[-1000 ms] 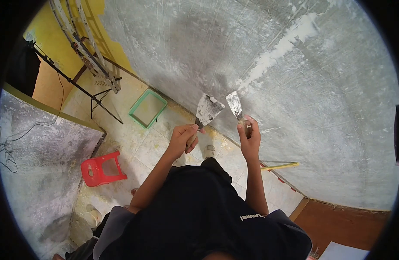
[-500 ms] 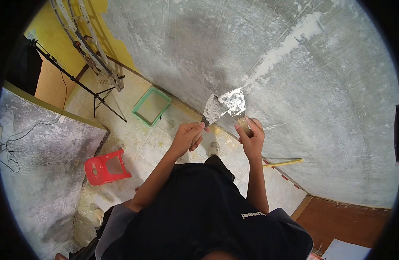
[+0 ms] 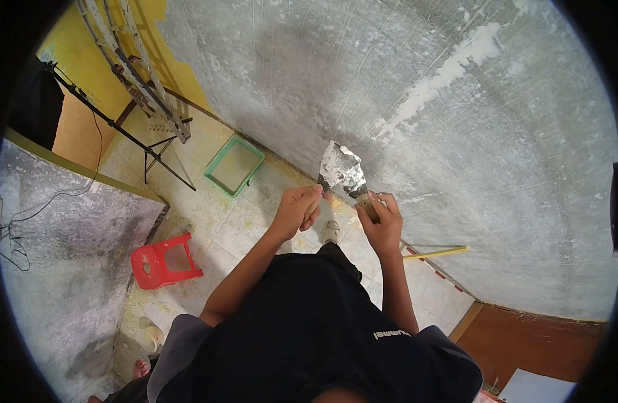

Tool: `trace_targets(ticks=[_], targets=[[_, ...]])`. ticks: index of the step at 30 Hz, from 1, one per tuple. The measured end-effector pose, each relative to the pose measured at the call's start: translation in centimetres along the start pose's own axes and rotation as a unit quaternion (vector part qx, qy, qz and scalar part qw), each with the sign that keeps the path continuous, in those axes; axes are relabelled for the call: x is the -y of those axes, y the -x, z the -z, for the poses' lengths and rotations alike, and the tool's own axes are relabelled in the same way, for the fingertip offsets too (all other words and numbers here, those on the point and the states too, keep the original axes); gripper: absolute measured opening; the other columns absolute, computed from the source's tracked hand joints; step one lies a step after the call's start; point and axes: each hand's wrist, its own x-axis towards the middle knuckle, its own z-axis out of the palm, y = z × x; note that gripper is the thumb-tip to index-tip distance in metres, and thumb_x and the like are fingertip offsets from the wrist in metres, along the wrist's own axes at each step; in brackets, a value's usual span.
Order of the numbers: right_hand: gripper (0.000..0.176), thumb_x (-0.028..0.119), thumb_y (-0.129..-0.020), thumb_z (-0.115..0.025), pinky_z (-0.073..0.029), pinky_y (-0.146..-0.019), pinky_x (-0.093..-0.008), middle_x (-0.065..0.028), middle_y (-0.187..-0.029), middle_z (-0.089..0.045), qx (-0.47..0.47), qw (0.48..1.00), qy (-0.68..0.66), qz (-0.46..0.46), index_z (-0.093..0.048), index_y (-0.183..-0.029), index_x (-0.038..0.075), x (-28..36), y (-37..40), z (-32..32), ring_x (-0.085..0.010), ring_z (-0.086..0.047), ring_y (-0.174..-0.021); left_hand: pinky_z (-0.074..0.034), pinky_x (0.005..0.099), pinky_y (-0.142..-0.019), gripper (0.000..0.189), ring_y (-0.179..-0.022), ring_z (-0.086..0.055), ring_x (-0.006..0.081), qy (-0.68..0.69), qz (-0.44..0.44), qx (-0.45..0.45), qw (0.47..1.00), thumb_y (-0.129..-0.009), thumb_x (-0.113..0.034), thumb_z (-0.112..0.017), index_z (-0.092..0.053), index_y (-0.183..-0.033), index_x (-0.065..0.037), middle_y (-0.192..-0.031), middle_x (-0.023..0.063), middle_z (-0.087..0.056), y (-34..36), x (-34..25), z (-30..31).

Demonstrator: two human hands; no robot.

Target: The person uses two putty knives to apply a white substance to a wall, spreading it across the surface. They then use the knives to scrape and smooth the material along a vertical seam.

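My left hand (image 3: 299,211) is closed around the handle of a putty knife (image 3: 330,163), its blade pointing up and smeared with white putty. My right hand (image 3: 384,225) grips a second putty knife (image 3: 354,180) by its light handle, with the thumb along one side. The two blades overlap in front of my body, and white paste coats both. Beyond them stands a grey wall (image 3: 510,174) with a rough white putty strip (image 3: 450,74) running diagonally across it.
A green tray (image 3: 211,180) lies on the tiled floor near the wall. To the left are a red plastic stool (image 3: 164,263), a black stand (image 3: 111,121) and a ladder (image 3: 137,67). A yellow bar (image 3: 443,252) sits at right. A bare foot (image 3: 141,367) shows lower left.
My right hand has shifted slightly left and down, turning its putty knife so the blade leans further left over the other. The left putty knife has swung a little more upright.
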Motion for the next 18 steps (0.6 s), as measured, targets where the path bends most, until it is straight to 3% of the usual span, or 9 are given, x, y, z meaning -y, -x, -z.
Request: trace_targets(ticks=[2, 6, 8, 9, 12, 14, 16, 17, 18], targets=[[0.038, 0.007, -0.083, -0.084, -0.055, -0.074, -0.0323, -0.0137, -0.105, -0.067, 0.022, 0.996, 0.076, -0.039, -0.071, -0.117, 0.0, -0.3, 0.3, 0.3, -0.0284, -0.068, -0.087, -0.026, 0.0244, -0.035, 0.046, -0.037, -0.038, 0.0066, 0.0, -0.003, 0.002, 1.0, -0.109, -0.039, -0.053, -0.069, -0.107, 0.004, -0.055, 0.0004, -0.048, 0.2, -0.1, 0.0], [0.041, 0.009, -0.089, -0.08, -0.055, -0.068, -0.0321, -0.013, -0.109, -0.071, -0.022, 0.992, 0.122, -0.014, -0.064, -0.126, 0.002, -5.8, 1.5, 0.0, -0.0232, -0.069, -0.082, -0.028, 0.0245, -0.036, 0.046, -0.038, -0.038, 0.0069, -0.018, -0.024, 0.008, 1.0, -0.11, -0.038, -0.053, -0.069, -0.108, 0.005, -0.054, -0.0003, -0.047, 0.6, -0.2, 0.1], [0.042, 0.009, -0.095, -0.074, -0.053, -0.061, -0.0287, -0.0122, -0.111, -0.073, 0.009, 0.96, -0.134, -0.247, -0.057, -0.133, 0.005, -6.5, 1.8, 0.6, -0.0157, -0.069, -0.078, -0.028, 0.0244, -0.036, 0.046, -0.038, -0.038, 0.0069, -0.024, -0.03, 0.006, 0.999, -0.11, -0.037, -0.053, -0.069, -0.108, 0.006, -0.054, -0.0007, -0.046, 0.6, 0.2, 0.3], [0.045, 0.008, -0.099, -0.07, -0.049, -0.056, -0.0239, -0.0104, -0.107, -0.074, 0.017, 0.931, -0.248, -0.267, -0.052, -0.14, 0.005, -7.0, 1.9, 1.1, -0.0096, -0.067, -0.075, -0.028, 0.0244, -0.037, 0.046, -0.039, -0.038, 0.007, -0.031, -0.035, 0.005, 0.999, -0.11, -0.036, -0.053, -0.069, -0.107, 0.006, -0.054, -0.0012, -0.045, 0.6, 0.3, 0.5], [0.047, 0.007, -0.098, -0.07, -0.046, -0.052, -0.0218, -0.0112, -0.108, -0.075, 0.015, 0.896, -0.32, -0.308, -0.052, -0.142, 0.004, -3.6, 0.5, 3.8, -0.0094, -0.066, -0.073, -0.029, 0.025, -0.038, 0.044, -0.041, -0.038, 0.0069, -0.064, -0.034, 0.01, 0.997, -0.11, -0.034, -0.054, -0.069, -0.106, 0.007, -0.054, -0.0017, -0.044, 0.8, 0.0, 0.6], [0.047, 0.006, -0.097, -0.072, -0.046, -0.05, -0.0212, -0.0114, -0.111, -0.075, -0.012, 0.908, -0.307, -0.285, -0.055, -0.141, 0.003, -3.8, 0.8, 4.0, -0.0092, -0.067, -0.071, -0.03, 0.025, -0.038, 0.042, -0.041, -0.038, 0.0065, -0.067, -0.035, 0.012, 0.997, -0.11, -0.033, -0.053, -0.069, -0.107, 0.006, -0.054, -0.0023, -0.043, 0.6, 0.4, 0.8], [0.038, 0.006, -0.095, -0.075, -0.053, -0.06, -0.0249, -0.0128, -0.114, -0.075, -0.09, 0.984, -0.107, -0.11, -0.065, -0.132, 0.001, -3.6, 0.4, 3.8, -0.0128, -0.07, -0.079, -0.03, 0.025, -0.038, 0.041, -0.042, -0.038, 0.0061, -0.069, -0.037, 0.015, 0.997, -0.11, -0.032, -0.053, -0.07, -0.107, 0.005, -0.053, -0.0028, -0.042, 0.3, 0.9, 0.9], [0.038, 0.006, -0.095, -0.075, -0.053, -0.06, -0.0249, -0.0128, -0.114, -0.075, -0.09, 0.984, -0.103, -0.112, -0.065, -0.132, 0.001, -3.0, 0.1, 4.0, -0.0128, -0.07, -0.079, -0.03, 0.0247, -0.039, 0.04, -0.042, -0.038, 0.0057, -0.064, -0.035, 0.021, 0.997, -0.111, -0.031, -0.053, -0.07, -0.107, 0.005, -0.053, -0.0034, -0.042, 0.1, 1.2, 0.9], [0.038, 0.004, -0.092, -0.076, -0.055, -0.07, -0.0297, -0.0124, -0.112, -0.075, -0.07, 0.994, -0.059, -0.063, -0.069, -0.13, 0.004, -2.2, -0.3, 4.2, -0.0174, -0.071, -0.086, -0.031, 0.0244, -0.04, 0.039, -0.042, -0.037, 0.0053, -0.059, -0.034, 0.027, 0.997, -0.111, -0.03, -0.053, -0.071, -0.108, 0.004, -0.052, -0.0039, -0.041, -0.1, 1.4, 0.9]])
